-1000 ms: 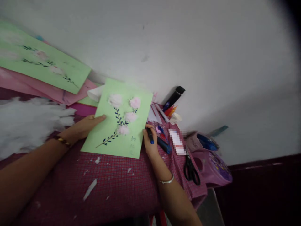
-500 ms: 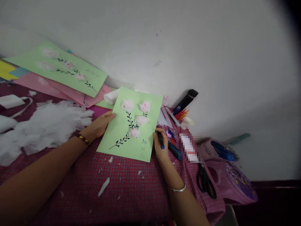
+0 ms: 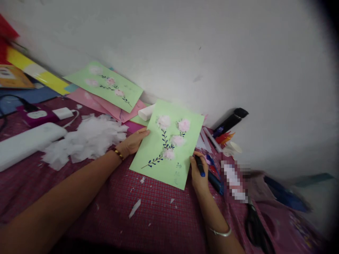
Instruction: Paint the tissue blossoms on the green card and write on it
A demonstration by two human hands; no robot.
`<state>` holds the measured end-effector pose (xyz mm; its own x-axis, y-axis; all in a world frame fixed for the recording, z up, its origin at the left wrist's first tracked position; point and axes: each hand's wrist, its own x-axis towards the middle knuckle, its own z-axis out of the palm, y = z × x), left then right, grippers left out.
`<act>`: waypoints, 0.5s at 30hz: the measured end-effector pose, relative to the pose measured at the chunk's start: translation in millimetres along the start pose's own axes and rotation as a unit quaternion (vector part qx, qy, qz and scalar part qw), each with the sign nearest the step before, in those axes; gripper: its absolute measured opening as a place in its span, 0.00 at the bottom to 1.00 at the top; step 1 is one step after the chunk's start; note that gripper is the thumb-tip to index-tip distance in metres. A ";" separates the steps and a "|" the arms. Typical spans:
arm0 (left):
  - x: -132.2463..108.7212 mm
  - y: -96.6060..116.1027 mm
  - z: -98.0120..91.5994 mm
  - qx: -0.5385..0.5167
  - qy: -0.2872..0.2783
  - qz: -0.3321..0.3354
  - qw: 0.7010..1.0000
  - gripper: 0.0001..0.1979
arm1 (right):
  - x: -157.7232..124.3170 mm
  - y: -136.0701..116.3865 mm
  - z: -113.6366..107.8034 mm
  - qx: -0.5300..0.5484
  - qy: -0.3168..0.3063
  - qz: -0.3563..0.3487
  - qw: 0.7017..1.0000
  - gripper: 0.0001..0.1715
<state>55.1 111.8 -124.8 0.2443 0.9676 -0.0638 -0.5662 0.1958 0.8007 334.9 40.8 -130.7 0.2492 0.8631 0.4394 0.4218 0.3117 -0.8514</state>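
Observation:
A light green sheet of paper (image 3: 156, 173) is held tilted above the tablecloth. Fluffy pale pink flowers, a dark-leaved branch and faint vertical writing decorate it. My left hand (image 3: 133, 142) pinches its left edge, thumb on top. At the right edge, my right hand (image 3: 200, 178) has its fingers closed around a dark marker (image 3: 200, 166) with a blue end, which points down. The thumb of that hand meets the sheet's edge. Left of the sheet lies a heap of torn white tissue paper (image 3: 90, 137).
A similar green flower picture (image 3: 90, 84) rests on pink papers by the wall. At left are a long white power strip (image 3: 31, 144) and a purple plug adapter (image 3: 42, 115). Black scissors (image 3: 256, 225) lie at right, below a black tube (image 3: 232, 120). Paper scraps dot the checked cloth (image 3: 111, 211).
My view has turned left, so everything sits further right in the picture and the power strip and adapter now show more fully. Both hands keep their hold.

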 end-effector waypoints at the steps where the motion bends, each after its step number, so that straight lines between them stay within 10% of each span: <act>1: -0.2 -0.3 0.4 -0.005 -0.002 0.000 1.000 0.13 | 0.0 0.3 -0.3 -0.003 -0.002 0.004 1.000 0.13; 15: 1.8 -2.9 -3.0 0.014 -0.028 0.001 1.000 0.12 | -0.1 0.5 1.4 0.015 -0.001 0.036 0.999 0.14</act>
<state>54.9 113.4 -129.0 0.2866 0.9576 -0.0296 -0.5449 0.1884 0.8171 333.9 41.5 -131.6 0.2771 0.8842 0.3760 0.3767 0.2600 -0.8891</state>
